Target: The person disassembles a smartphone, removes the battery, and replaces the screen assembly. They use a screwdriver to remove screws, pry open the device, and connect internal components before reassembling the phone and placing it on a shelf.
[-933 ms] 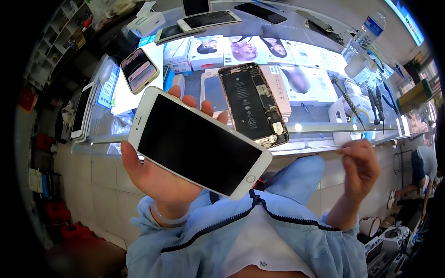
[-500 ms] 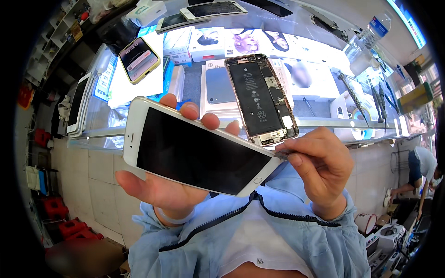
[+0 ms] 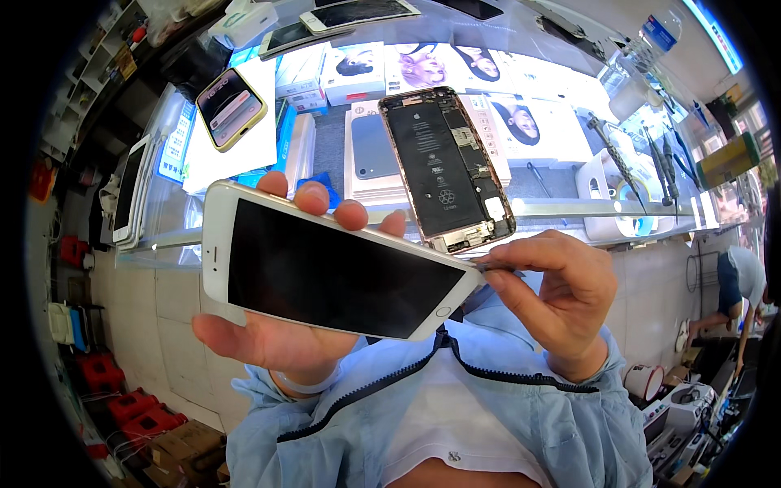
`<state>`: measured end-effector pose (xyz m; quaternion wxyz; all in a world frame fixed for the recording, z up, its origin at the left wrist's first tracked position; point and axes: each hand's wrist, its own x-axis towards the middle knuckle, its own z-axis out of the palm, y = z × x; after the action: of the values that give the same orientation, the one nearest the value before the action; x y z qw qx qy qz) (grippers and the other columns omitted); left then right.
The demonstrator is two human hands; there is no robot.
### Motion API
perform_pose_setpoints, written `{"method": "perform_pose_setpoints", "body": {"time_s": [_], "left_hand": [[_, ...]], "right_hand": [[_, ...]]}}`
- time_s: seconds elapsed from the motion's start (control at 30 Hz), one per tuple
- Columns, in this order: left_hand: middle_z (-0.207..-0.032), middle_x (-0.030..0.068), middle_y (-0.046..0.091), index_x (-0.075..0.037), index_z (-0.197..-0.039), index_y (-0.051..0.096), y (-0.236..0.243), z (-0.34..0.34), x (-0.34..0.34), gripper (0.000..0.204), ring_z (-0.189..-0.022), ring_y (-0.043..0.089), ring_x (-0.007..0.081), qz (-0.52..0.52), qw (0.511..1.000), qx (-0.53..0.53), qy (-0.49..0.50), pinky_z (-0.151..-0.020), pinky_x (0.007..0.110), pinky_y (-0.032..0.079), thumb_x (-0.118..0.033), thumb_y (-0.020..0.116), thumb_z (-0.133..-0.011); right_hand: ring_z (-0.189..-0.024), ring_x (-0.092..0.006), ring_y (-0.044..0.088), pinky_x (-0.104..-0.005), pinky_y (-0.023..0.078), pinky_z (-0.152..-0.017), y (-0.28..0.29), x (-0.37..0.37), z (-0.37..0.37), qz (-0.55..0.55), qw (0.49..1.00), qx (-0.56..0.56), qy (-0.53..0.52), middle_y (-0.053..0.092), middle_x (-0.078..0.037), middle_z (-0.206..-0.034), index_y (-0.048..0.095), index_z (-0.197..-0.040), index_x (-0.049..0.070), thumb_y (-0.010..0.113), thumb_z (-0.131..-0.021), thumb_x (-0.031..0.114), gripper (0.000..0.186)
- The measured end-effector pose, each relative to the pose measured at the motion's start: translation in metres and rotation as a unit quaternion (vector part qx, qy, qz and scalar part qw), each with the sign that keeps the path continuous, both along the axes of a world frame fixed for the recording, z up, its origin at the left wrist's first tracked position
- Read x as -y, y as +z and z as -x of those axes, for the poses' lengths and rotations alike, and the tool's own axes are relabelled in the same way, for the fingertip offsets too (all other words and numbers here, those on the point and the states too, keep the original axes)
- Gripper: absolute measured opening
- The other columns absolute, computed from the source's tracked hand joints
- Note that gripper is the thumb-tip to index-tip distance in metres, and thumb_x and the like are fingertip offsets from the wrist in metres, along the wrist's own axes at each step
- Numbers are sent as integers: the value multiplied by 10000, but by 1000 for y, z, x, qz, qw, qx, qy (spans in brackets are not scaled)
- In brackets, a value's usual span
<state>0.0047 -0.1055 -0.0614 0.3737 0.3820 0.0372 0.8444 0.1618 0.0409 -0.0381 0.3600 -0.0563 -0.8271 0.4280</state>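
My left hand [image 3: 268, 342] cradles a white smartphone [image 3: 342, 264] with a dark screen, tilted, its home-button end to the right; its fingertips curl over the upper edge. My right hand [image 3: 561, 301] pinches a small, thin grey piece [image 3: 500, 266] against that end's upper corner; what it is exactly I cannot make out. Just beyond, an opened phone [image 3: 443, 167] lies on the glass counter, showing its battery and board. A yellow-cased phone [image 3: 230, 110] with a lit screen lies to the back left.
The glass counter [image 3: 569, 207] holds printed boxes [image 3: 423, 67], screwdrivers [image 3: 659, 163], a white container [image 3: 598, 195] and a plastic bottle [image 3: 651, 41]. More phones [image 3: 358, 15] lie at the back and left. Red cases [image 3: 154, 419] stand on the floor left. Another person [image 3: 740, 281] bends at the right.
My right hand has moved left and now touches the white phone's corner with the small piece. My left hand and that phone have shifted left, the phone turning more level.
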Motion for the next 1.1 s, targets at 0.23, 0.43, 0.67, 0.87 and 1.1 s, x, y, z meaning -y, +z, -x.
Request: {"method": "perform_pose_setpoints", "body": {"time_s": [0.23, 0.43, 0.67, 0.87, 1.1], "left_hand": [[-1285, 106, 351, -73, -1353, 225, -2, -4, -1, 834, -1243, 368, 299, 23, 1000, -6, 13, -1080, 568, 213, -500, 644, -772], [-1329, 112, 340, -74, -1371, 214, -8, 2, -5, 838, -1274, 345, 315, -2, 998, -65, -5, -1076, 577, 210, -528, 610, -789], [-1258, 159, 490, -72, -1321, 383, -2, -11, 0, 584, -1149, 499, 340, 71, 994, 2, 84, -1005, 573, 341, -499, 374, -923], [-1180, 176, 558, -61, -1221, 511, 2, -20, 7, 500, -1055, 578, 293, 108, 990, 57, 64, -856, 436, 523, -433, 296, -966], [-1068, 138, 604, -57, -1219, 493, 8, 1, 3, 439, -992, 593, 238, 104, 968, 14, 226, -884, 364, 503, -390, 362, -965]], "right_hand": [[-539, -164, 604, -241, 448, -472, 3, -5, -1, -51, 998, 22, -1, 633, -91, -677, 663, -861, 24, 699, -689, -20, 182], [-527, -176, 594, -251, 442, -462, 8, -6, -3, -106, 993, 54, 1, 626, -89, -671, 654, -860, 30, 691, -687, -24, 185], [-531, -204, 591, -276, 452, -470, 8, -3, -3, -149, 987, 51, -26, 617, -79, -660, 649, -866, 42, 701, -690, 0, 189], [-538, -205, 599, -278, 463, -488, -1, 3, 3, -147, 987, 58, -32, 621, -77, -662, 651, -868, 29, 710, -691, 18, 187], [-570, -163, 609, -237, 459, -508, 3, -1, -4, -9, 1000, -12, -13, 640, -95, -697, 662, -834, 6, 701, -676, -46, 171]]}}
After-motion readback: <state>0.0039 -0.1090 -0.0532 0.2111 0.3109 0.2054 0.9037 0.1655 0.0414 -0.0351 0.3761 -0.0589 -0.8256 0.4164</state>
